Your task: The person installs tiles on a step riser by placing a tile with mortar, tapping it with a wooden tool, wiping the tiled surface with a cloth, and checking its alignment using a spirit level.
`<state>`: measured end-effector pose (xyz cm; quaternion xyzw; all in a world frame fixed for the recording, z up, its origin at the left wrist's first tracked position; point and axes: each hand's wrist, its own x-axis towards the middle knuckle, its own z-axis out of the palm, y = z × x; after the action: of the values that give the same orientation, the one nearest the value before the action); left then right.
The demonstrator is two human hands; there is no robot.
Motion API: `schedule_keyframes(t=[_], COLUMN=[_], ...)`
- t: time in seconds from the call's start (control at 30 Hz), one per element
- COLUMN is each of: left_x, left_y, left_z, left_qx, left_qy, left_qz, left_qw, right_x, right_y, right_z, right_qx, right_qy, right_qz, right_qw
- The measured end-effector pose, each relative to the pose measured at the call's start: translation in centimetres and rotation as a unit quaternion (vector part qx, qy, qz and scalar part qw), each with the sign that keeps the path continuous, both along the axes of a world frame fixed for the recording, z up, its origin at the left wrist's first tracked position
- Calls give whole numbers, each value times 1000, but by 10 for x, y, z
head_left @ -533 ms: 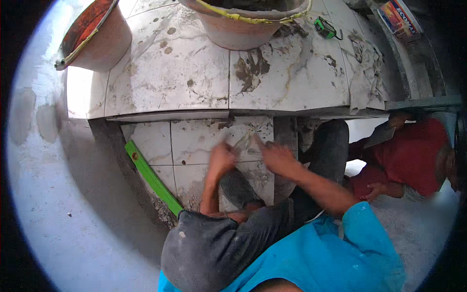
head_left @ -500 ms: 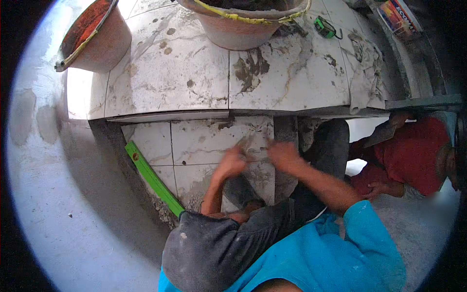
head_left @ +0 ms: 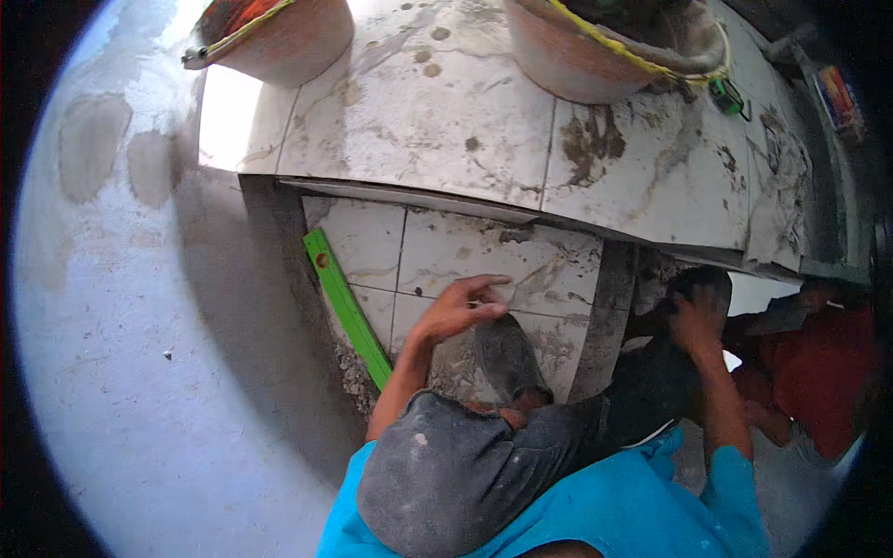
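Below the stained marble worktop [head_left: 419,112], my left hand [head_left: 458,312] presses open-fingered on the wall tile [head_left: 484,256]; my right hand's [head_left: 696,314] grip I cannot tell

Both buckets run off the top edge: only the lower wall of the left bucket [head_left: 279,42] and of the right bucket [head_left: 595,60] shows. The right hand [head_left: 698,316] sits in deep shadow beneath the overhanging tiled surface [head_left: 437,121], so whatever it touches cannot be made out. A person in red [head_left: 819,381] is cut by the dark rim, perhaps crouching. The green level [head_left: 346,307] disappears at its lower end behind the left forearm.
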<state>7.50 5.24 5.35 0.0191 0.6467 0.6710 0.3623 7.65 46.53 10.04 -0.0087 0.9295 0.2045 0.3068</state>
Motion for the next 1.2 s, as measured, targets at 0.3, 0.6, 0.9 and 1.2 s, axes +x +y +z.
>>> schedule_keyframes(t=[0.3,0.6,0.9,1.2], left_x=[-16,-19,-14,-35], left_y=[9,50,64,-105], left_z=[142,193,204,67], left_qx=[353,643,779,299], left_qy=[224,292,223,211], left_qz=[-183,-151,-4,404], left_qw=[890,691,585,838], right_x=[42,35,32,-1], right_y=[57,54,65,-82], right_z=[-48,-50,-65,-34], right_qx=[-173,-179,-152,-483], right_qy=[216,223,215,197], right_qz=[-258,-235,-230,-191], right_qw=[926,929,937,831])
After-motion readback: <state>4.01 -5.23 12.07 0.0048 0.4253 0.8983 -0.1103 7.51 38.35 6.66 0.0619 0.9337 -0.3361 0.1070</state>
